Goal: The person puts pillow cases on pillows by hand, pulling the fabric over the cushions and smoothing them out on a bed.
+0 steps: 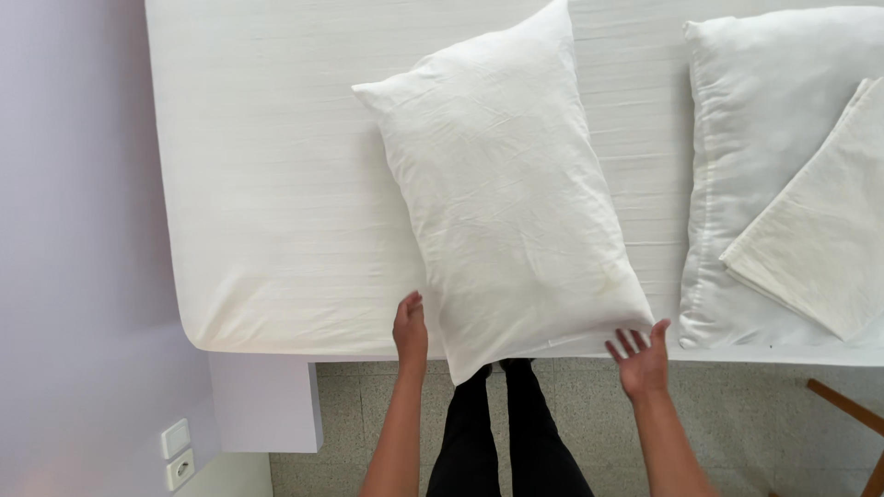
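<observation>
A: Where does the white pillow (509,184) lie?

B: On the bed (276,184), across the white fitted sheet, tilted so its long axis runs from about eleven o'clock down to five o'clock. Its near end hangs just over the bed's edge, above the person's dark trouser legs (502,433).

A: And the hands?

B: The left hand (411,329) is at the pillow's near corner, at about seven o'clock from the pillow's middle. It stands on edge, fingers straight and together, lying against the pillow's side. It closes on nothing. The right hand (642,359) is at about five o'clock, palm up and fingers spread loose, the fingertips touching or just short of the pillow's lower right corner; I cannot tell which. It grips nothing either.

A: What else lies on the bed?

B: At three o'clock from the pillow, near it but apart, a second pillow (746,184) lies with a folded cream pillowcase (820,230) set slantwise on top of it.

A: Around the bed?

B: A pale lilac wall (74,230) at nine o'clock, with a white switch and socket (177,453) low down at about eight. A speckled tile floor (737,405) at six, and a wooden furniture leg (852,410) at the lower right.
</observation>
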